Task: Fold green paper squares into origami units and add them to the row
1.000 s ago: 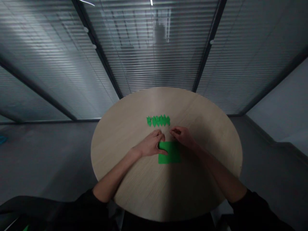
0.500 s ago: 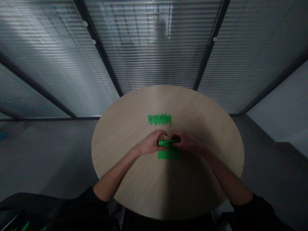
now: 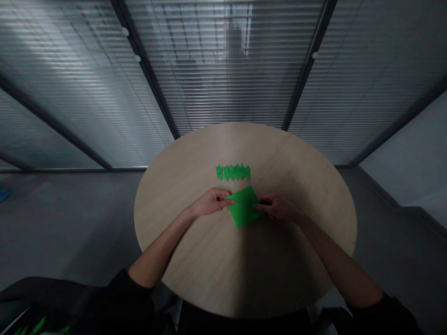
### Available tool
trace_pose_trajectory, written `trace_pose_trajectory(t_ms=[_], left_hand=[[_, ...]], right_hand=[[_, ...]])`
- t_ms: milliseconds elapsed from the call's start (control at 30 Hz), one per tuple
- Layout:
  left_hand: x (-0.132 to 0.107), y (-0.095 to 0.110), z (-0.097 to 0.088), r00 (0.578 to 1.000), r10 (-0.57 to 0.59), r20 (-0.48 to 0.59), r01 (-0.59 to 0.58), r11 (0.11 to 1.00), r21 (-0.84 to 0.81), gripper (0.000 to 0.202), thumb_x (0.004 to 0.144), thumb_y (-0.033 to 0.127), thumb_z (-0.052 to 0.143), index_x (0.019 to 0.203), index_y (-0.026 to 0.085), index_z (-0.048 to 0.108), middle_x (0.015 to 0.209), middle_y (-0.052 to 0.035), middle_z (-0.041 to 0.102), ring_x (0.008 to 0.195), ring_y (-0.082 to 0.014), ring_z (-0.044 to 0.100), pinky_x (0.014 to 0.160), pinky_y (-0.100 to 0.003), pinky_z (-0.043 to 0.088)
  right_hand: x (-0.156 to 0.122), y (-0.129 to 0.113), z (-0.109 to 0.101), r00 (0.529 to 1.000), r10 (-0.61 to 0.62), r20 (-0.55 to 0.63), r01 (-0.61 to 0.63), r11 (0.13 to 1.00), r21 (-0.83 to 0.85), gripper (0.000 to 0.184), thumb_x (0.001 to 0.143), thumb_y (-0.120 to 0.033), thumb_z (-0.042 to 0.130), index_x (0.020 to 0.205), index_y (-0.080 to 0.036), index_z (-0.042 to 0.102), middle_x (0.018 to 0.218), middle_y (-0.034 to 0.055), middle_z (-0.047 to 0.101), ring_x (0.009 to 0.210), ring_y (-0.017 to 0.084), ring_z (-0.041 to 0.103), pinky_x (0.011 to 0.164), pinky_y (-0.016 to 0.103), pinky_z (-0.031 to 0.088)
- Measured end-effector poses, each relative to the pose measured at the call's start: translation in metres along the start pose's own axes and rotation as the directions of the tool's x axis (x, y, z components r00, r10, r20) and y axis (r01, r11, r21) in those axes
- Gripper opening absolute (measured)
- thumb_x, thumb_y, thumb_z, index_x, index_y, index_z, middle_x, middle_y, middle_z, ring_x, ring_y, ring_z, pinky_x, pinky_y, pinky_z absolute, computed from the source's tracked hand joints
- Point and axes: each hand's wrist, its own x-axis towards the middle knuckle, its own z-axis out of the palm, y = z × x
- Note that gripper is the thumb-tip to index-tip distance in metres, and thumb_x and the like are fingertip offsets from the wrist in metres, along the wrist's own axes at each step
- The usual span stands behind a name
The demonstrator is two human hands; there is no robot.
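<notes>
A square sheet of green paper (image 3: 243, 208) is held between my two hands, turned at an angle above the round wooden table. It looks flat, with faint darker shading across it. My left hand (image 3: 213, 201) pinches its upper left corner, thumb on top and fingers beneath. At the right edge my right hand (image 3: 274, 206) grips it, also with the thumb on the upper face. Just beyond the sheet, several small folded green paper pieces (image 3: 233, 172) lie side by side in a row. Fingers under the paper are partly hidden.
The round table (image 3: 195, 260) has a pale wood top, with a shadow across its near right part. Behind it stand glass panels with blinds (image 3: 230, 97). Bright green bits show in a dark bag-like thing (image 3: 37, 325) at the lower left.
The green paper was curled over by both hands, its near part lying flat. Now it is opened out and rotated, with the hands at its left corner and right edge.
</notes>
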Motion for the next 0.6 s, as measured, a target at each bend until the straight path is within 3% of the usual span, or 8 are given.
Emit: trace_pose_trajectory(t_ms=[233, 367, 467, 600], left_hand=[[-0.0064, -0.0015, -0.0067, 0.978, -0.145, 0.151, 0.162, 0.981, -0.109, 0.043, 0.091, 0.053, 0.063, 0.077, 0.013, 0.071, 0.059, -0.0009, 0.063, 0.042, -0.0057, 0.044, 0.042, -0.02, 0.029], [-0.0083, -0.0006, -0.0071, 0.972, -0.2, 0.127, 0.216, 0.968, -0.125, 0.043, 0.089, 0.054, 0.066, 0.077, 0.013, 0.072, 0.051, -0.0002, 0.06, 0.037, -0.0061, 0.043, 0.037, -0.02, 0.023], [-0.0069, -0.001, -0.0046, 0.98, -0.176, 0.093, 0.19, 0.967, -0.171, 0.038, 0.089, 0.051, 0.068, 0.078, 0.015, 0.068, 0.057, -0.0007, 0.066, 0.039, -0.0058, 0.047, 0.039, -0.018, 0.033], [-0.0031, -0.0058, 0.0002, 0.99, -0.136, 0.037, 0.141, 0.961, -0.236, 0.03, 0.087, 0.045, 0.071, 0.087, 0.016, 0.065, 0.064, 0.0006, 0.068, 0.052, -0.0095, 0.061, 0.045, -0.018, 0.041]], right_hand=[[0.0015, 0.0048, -0.0038, 0.998, 0.065, 0.001, -0.065, 0.996, 0.068, 0.038, 0.084, -0.056, 0.069, 0.073, -0.02, 0.06, 0.054, -0.003, 0.059, 0.037, 0.008, 0.046, 0.036, 0.02, 0.031], [0.0017, 0.0057, -0.0043, 0.995, 0.099, 0.026, -0.101, 0.986, 0.131, 0.036, 0.081, -0.053, 0.072, 0.074, -0.02, 0.06, 0.055, -0.0025, 0.061, 0.039, 0.009, 0.051, 0.037, 0.02, 0.036], [0.0032, 0.0068, -0.004, 0.993, 0.106, 0.045, -0.112, 0.976, 0.187, 0.034, 0.08, -0.051, 0.074, 0.081, -0.02, 0.061, 0.056, -0.0031, 0.062, 0.043, 0.011, 0.057, 0.041, 0.021, 0.043], [0.0047, 0.0064, -0.0011, 0.997, 0.082, 0.011, -0.082, 0.974, 0.21, 0.03, 0.079, -0.046, 0.074, 0.085, -0.019, 0.062, 0.062, -0.0032, 0.062, 0.047, 0.011, 0.058, 0.043, 0.021, 0.046]])
